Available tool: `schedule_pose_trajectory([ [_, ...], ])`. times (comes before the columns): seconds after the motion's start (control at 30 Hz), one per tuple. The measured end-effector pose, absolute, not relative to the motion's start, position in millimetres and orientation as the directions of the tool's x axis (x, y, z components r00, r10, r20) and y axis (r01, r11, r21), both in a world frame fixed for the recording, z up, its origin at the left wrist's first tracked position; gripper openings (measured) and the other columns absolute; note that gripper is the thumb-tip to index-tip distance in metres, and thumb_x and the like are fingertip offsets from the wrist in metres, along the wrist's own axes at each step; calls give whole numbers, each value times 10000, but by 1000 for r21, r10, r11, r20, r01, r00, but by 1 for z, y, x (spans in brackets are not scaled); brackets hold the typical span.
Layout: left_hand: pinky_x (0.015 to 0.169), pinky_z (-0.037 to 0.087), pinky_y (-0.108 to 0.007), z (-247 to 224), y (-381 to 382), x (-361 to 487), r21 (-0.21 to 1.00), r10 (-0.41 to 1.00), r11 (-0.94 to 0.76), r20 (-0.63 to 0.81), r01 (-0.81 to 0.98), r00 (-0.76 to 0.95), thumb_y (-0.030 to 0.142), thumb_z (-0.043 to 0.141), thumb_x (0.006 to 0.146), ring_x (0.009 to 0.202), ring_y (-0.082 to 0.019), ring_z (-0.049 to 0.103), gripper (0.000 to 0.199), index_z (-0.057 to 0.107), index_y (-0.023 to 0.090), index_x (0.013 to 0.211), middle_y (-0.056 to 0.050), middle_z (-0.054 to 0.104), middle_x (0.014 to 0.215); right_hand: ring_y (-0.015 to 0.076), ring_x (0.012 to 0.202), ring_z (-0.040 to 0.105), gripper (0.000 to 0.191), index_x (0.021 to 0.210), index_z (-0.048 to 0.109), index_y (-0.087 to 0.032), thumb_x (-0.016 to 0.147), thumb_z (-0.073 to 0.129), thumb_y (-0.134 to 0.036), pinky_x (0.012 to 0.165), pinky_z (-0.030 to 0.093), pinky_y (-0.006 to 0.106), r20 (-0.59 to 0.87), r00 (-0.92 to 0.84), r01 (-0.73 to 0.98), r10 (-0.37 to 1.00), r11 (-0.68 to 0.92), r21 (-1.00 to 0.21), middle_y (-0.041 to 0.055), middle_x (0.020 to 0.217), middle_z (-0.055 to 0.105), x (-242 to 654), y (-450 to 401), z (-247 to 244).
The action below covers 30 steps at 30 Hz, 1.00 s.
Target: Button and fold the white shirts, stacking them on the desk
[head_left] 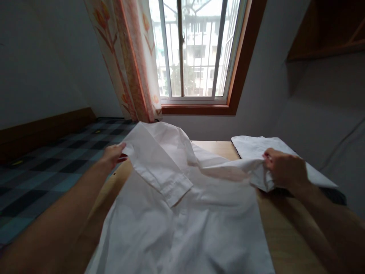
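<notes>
left hand outstretched, grip pinching white shirt | right hand outstretched, grip clenched on it too

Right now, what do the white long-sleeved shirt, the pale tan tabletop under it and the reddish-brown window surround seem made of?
White long-sleeved shirt: matte fabric, perhaps cotton or a blend; it creases and drapes softly.
Pale tan tabletop: wood or laminate, low sheen; faint grain-like streaks show.
Reddish-brown window surround: probably stained wood, smooth, judging by its colour.
</notes>
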<state>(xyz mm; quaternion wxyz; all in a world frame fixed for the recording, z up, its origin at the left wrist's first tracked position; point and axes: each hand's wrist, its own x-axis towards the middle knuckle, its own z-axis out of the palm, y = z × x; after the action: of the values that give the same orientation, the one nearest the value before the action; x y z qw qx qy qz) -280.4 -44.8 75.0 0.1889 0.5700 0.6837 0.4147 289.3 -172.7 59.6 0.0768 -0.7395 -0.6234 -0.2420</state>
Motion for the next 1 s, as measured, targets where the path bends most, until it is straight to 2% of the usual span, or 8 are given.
schedule_pose_trajectory([
  [0.13, 941, 419, -401, 54, -55, -271, 471, 916, 101, 299, 876, -266, 355, 663, 781, 1049, -288, 549, 348, 530, 105, 985, -114, 648, 1029, 345, 942, 581, 324, 1115, 600, -132, 894, 530, -360, 715, 382, 403, 501, 93, 944, 860, -237, 230, 220, 1047, 643, 309, -165, 61],
  [0.23, 1075, 323, -373, 44, -62, -226, 237, 918, -284, 348, 929, 192, 388, 545, 877, 1228, -257, 482, 405, 546, 128, 1187, -144, 566, 1305, 356, 1165, 480, 606, 1322, 467, -153, 846, 579, -513, 908, 364, 467, 481, -112, 985, 869, 32, 171, 199, 1286, 551, 271, -155, 41],
  [0.33, 1116, 274, -391, 26, -73, -179, 174, 805, -592, 178, 787, 566, 479, 572, 854, 1332, -249, 398, 453, 569, 226, 1229, -92, 503, 1407, 341, 1256, 409, 651, 1360, 438, -194, 822, 617, -514, 1033, 253, 512, 375, -345, 939, 860, 309, 153, 152, 1361, 511, 220, -149, 15],
  [0.5, 1020, 367, -389, -4, -87, -145, 173, 777, -629, 144, 758, 613, 463, 650, 803, 1171, -247, 508, 359, 617, 197, 1043, -104, 579, 1257, 293, 1022, 550, 263, 1079, 621, -135, 953, 430, -266, 976, 294, 465, 235, -392, 916, 889, 353, 191, 153, 1058, 648, 188, -143, -6],
  [0.63, 920, 412, -371, -7, -89, -143, 153, 786, -616, 196, 773, 587, 466, 595, 846, 977, -228, 535, 287, 612, 182, 813, -84, 612, 1016, 284, 995, 562, 353, 1035, 615, -151, 931, 478, -460, 901, 361, 394, 234, -397, 918, 888, 387, 90, 138, 1044, 643, 189, -145, -9],
  [0.7, 878, 420, -354, -7, -90, -141, 180, 789, -614, 181, 769, 588, 458, 542, 877, 903, -217, 538, 328, 586, 180, 709, -75, 614, 891, 284, 989, 570, 377, 1046, 610, -163, 910, 504, -498, 888, 372, 386, 244, -403, 915, 882, 395, 81, 128, 1048, 644, 183, -147, -13],
  [0.83, 654, 421, -274, -7, -98, -136, 458, 889, -449, 146, 767, 434, 530, 413, 895, 618, -151, 478, 499, 440, 179, 541, -14, 487, 580, 254, 842, 633, 250, 946, 627, -137, 944, 379, -165, 737, 396, 331, 174, -359, 929, 917, 333, 160, 139, 916, 677, 173, -148, -13],
  [1.0, 425, 321, -231, 18, -114, -158, 904, 940, 14, -158, 427, 303, 682, 492, 748, 424, -107, 391, 542, 426, 184, 546, 18, 413, 473, 262, 708, 664, 350, 1050, 612, -152, 995, 284, -261, 601, 374, 305, 382, 97, 989, 919, -132, 68, 144, 780, 686, 211, -121, 37],
])
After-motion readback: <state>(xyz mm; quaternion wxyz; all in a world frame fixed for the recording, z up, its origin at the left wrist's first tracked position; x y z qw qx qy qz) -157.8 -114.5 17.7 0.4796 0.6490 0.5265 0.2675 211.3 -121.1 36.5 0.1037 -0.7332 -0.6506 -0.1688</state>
